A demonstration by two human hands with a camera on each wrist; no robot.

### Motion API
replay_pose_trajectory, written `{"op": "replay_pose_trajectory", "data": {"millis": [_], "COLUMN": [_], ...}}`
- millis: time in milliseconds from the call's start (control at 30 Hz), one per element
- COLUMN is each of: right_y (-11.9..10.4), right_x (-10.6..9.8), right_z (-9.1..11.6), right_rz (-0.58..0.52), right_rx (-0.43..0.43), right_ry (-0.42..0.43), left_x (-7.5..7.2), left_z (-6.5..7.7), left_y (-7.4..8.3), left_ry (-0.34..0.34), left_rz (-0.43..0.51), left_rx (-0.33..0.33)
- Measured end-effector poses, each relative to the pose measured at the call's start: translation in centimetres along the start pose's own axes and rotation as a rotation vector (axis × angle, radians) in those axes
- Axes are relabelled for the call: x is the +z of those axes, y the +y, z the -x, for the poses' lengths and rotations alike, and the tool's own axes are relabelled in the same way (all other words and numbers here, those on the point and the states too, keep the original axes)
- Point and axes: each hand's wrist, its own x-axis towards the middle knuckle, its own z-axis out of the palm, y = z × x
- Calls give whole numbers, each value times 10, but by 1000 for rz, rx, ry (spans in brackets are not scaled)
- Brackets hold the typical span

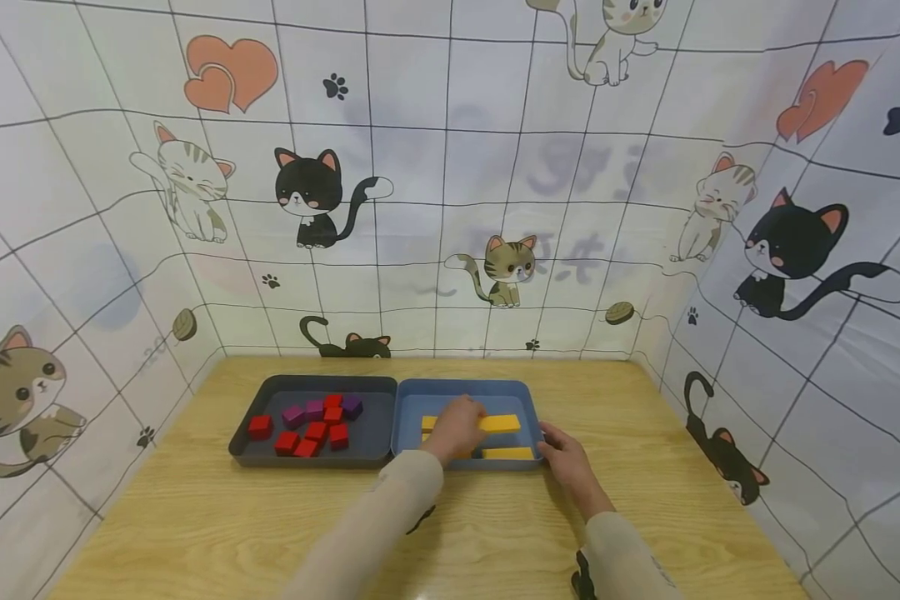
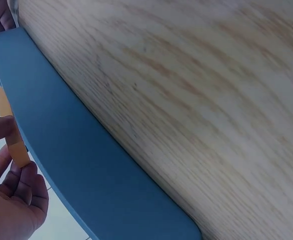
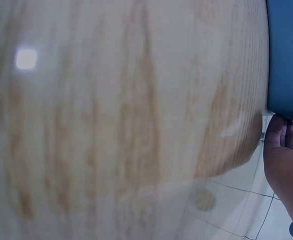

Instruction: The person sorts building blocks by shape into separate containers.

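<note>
My left hand (image 1: 457, 427) reaches over the blue tray (image 1: 468, 387) and pinches a long yellow block (image 1: 501, 424) between thumb and fingers. In the left wrist view, the block (image 2: 19, 152) shows above the tray's near wall, its end by the fingertips. Other yellow blocks (image 1: 507, 454) lie in the same tray, partly hidden by the hand. At the tray's right end, my right hand (image 1: 566, 458) grips the wall near the front corner. In the right wrist view its fingers (image 3: 275, 131) are up against the tray's corner.
To the left, touching the blue tray, is a dark grey tray (image 1: 270, 392) with several red cubes (image 1: 261, 427) and purple cubes (image 1: 293, 416) in it. Both stand on a wooden table (image 1: 195, 517). A cat-print sheet (image 1: 450, 167) hangs behind and at both sides.
</note>
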Motion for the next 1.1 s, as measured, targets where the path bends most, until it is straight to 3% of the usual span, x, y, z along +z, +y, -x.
{"op": "replay_pose_trajectory", "data": {"millis": [233,733,1100], "right_y": [-4,-3,-3], "right_x": [1,-1,-3], "right_z": [3,1,2], "right_rz": [9,8,84], "right_rx": [-3,-6,-2], "right_ry": [-8,-10,-3], "left_x": [6,-5,-17], "left_z": [-1,5,16], "left_y": [3,-3,-25], "left_ry": [-10,22,104], "left_rz": [61,38,10], "left_rx": [-3,13,16]}}
